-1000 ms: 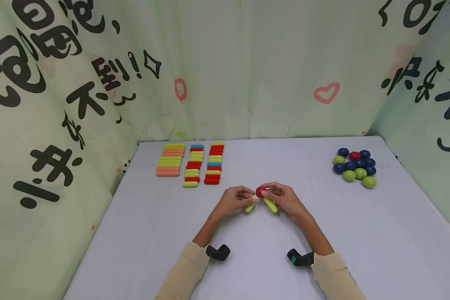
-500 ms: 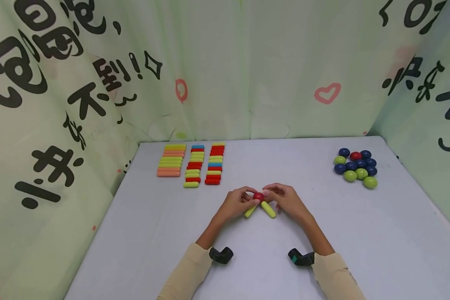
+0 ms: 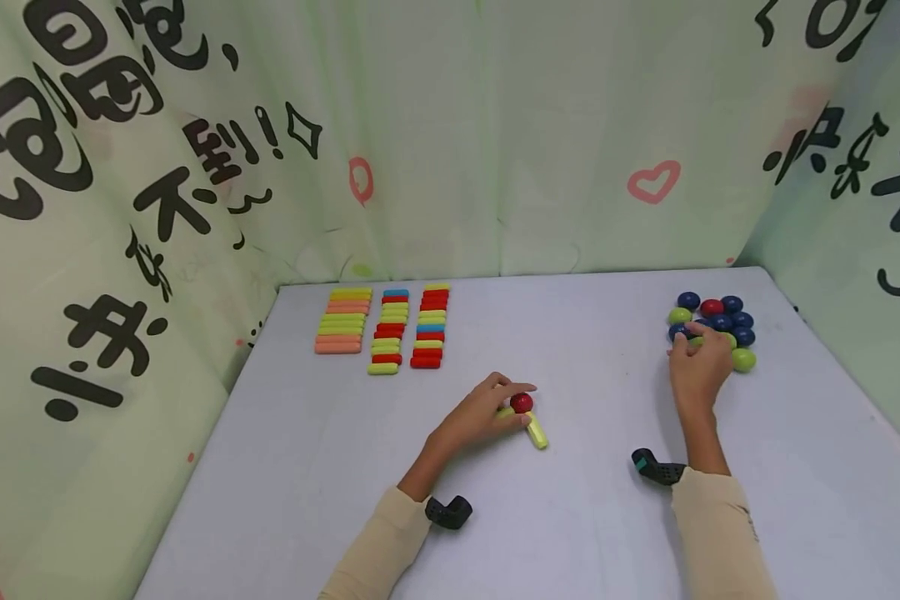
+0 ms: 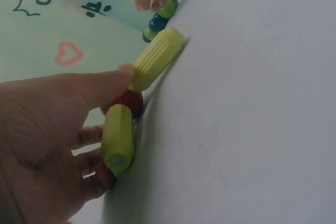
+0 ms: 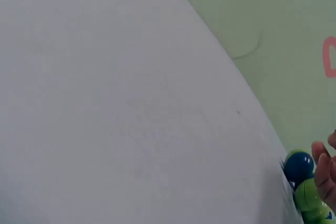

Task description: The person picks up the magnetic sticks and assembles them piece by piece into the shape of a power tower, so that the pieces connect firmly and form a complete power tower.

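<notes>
1. Fingers of the left hand (image 3: pixel 480 414) pinch a red ball (image 3: pixel 521 402), the index finger along its far side and the thumb along its near side.
2. Past the tip of the left thumb, a yellow-green rod (image 3: pixel 537 432) runs out from the ball and slants towards the person; the left wrist view shows the thumb against its ball end.
3. Just in front of the left palm sits a second yellow-green rod (image 4: pixel 118 140), also reaching the ball; from the head it is mostly hidden by the left hand.
4. Well to the right, the right hand (image 3: pixel 699 367) is over the near left part of a cluster of balls (image 3: pixel 721 322), its fingers bent down among blue and green ones. Whether they grasp a ball cannot be told.
5. Beyond the right fingers lie more blue balls and a red one; a green ball (image 3: pixel 743 360) is just to their right.
6. Beyond the left fingers and to their left, three columns of rods lie side by side: a left column (image 3: pixel 342 320) of longer yellow, orange and green rods, then a middle column (image 3: pixel 388 330) and a right column (image 3: pixel 430 328) of shorter red, yellow-green and blue ones.
7. Beneath both hands is a pale table (image 3: pixel 570 500); beyond them hangs a printed curtain (image 3: pixel 562 125).
</notes>
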Tool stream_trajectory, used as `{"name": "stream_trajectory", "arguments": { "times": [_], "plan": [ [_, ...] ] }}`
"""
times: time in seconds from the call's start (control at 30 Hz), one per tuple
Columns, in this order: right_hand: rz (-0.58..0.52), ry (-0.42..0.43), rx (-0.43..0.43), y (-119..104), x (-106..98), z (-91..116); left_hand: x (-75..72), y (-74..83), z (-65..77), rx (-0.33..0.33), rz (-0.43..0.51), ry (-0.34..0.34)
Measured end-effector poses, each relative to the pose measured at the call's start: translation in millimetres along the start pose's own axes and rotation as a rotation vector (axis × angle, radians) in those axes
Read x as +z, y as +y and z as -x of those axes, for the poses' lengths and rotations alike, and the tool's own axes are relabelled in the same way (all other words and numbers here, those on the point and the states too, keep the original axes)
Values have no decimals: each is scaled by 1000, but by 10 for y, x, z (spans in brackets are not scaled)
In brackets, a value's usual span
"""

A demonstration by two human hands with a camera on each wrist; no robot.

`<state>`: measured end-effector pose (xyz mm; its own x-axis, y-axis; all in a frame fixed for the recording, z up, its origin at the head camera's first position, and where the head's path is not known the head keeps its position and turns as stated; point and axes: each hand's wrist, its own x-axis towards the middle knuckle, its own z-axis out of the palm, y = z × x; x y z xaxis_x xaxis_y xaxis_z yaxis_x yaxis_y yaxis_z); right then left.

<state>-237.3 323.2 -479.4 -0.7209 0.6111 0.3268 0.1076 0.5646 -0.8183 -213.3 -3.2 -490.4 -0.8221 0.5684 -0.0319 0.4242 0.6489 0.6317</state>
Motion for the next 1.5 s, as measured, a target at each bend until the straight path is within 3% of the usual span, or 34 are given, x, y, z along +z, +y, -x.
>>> {"name": "stream_trajectory", "arguments": {
  "times": [0.1,0.2,0.33,0.53,0.63,0.73,0.83,0.93,1.03,1.3,1.5],
  "plan": [
    [109,-50,22,79,-64,-91,-3,9,8,23,-6,-24],
    [194,-91,15,141,-91,-129,-25,-4,14,7,55,11],
    [263,-139,-21,197,-110,-100,-49,-69,16,-85,158,120],
    [316,-356,-35,103,-82,67,-54,-166,-9,-272,313,321],
    [259,-495,-109,-34,-10,177,-68,-185,-15,-313,365,378],
    [93,-697,-167,-190,100,307,-82,-187,-18,-325,376,387],
    [-82,-912,-143,-342,242,455,-92,-176,-15,-337,387,384],
    [-198,-1037,-130,-463,389,596,-94,-163,-15,-333,389,388],
    [-248,-1076,-154,-554,500,698,-87,-160,-17,-318,382,393],
    [-236,-1027,-163,-609,606,786,-69,-169,-12,-293,377,381],
    [-171,-990,-193,-579,606,798,-55,-125,-8,-291,211,312]
  ]
}}
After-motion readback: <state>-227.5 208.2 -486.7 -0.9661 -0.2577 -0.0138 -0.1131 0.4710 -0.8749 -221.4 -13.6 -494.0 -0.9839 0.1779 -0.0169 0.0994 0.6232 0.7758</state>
